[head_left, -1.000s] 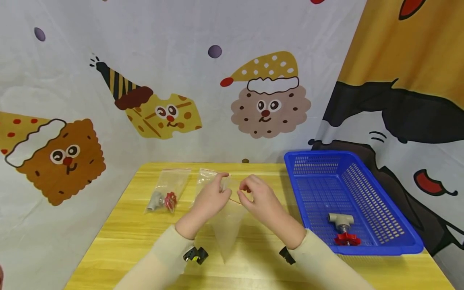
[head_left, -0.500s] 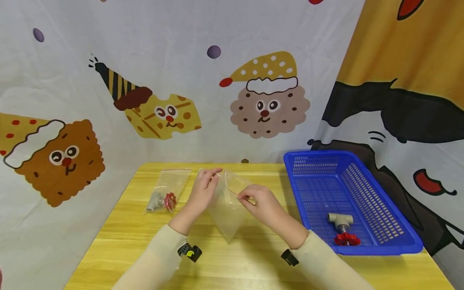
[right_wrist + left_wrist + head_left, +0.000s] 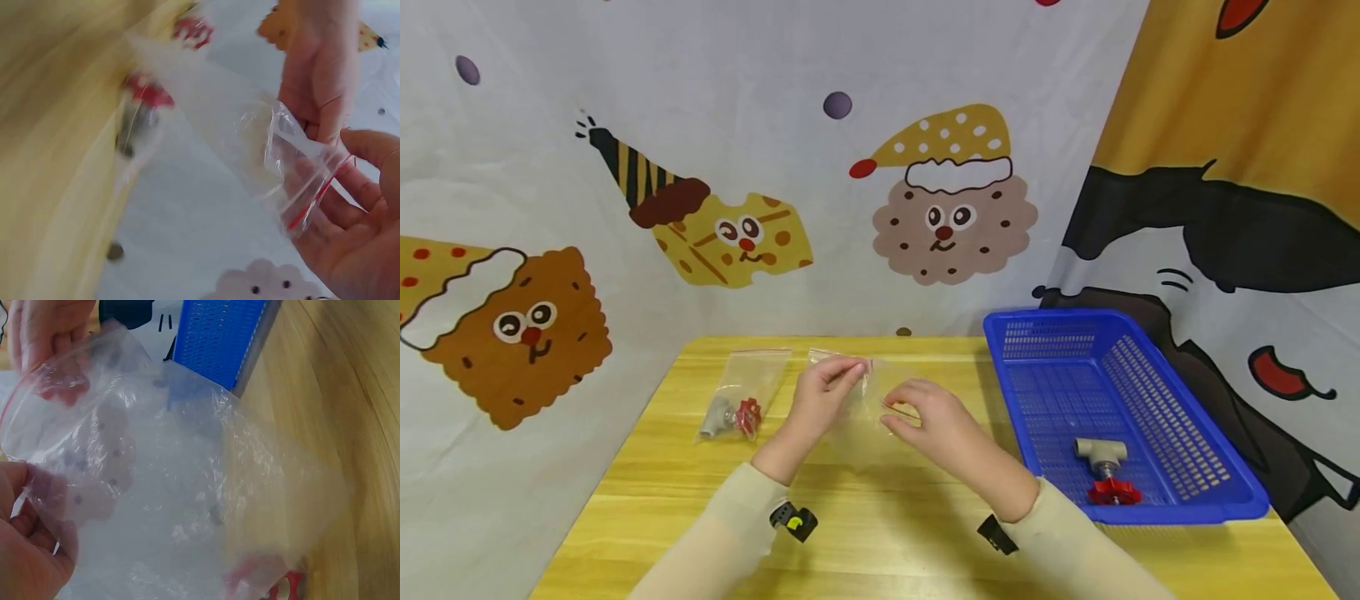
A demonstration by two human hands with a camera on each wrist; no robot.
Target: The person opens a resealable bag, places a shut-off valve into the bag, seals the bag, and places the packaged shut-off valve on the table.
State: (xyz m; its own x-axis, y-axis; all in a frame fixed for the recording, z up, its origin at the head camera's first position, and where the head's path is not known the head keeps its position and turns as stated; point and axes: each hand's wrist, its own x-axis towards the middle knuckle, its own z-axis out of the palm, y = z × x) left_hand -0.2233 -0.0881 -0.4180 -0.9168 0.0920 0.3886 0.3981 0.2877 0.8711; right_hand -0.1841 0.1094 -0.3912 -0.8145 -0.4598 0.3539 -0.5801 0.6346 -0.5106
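Note:
Between my two hands a clear zip bag (image 3: pixel 169 469) with a red line along its mouth hangs above the table. My left hand (image 3: pixel 818 400) pinches one side of the mouth between thumb and fingers. On the other side, my right hand (image 3: pixel 936 418) holds the mouth edge, thumb and curled fingers on the red line (image 3: pixel 319 197). No item shows inside this bag. Behind my left hand lies another clear bag (image 3: pixel 822 355), mostly hidden; a red handwheel (image 3: pixel 148 90) shows in a bag in the right wrist view.
At the table's left lies a zip bag (image 3: pixel 756 375) containing a grey valve with a red handwheel (image 3: pixel 748 417). A blue basket (image 3: pixel 1011 392) stands on the right, holding one tee-shaped valve (image 3: pixel 1102 452). A printed cloth (image 3: pixel 842 300) hangs behind the wooden table (image 3: pixel 880 542).
The held bag's mouth swings from folded to spread between my hands, and its lower corner rises toward me. My left hand has shifted slightly left; the right stays on the edge.

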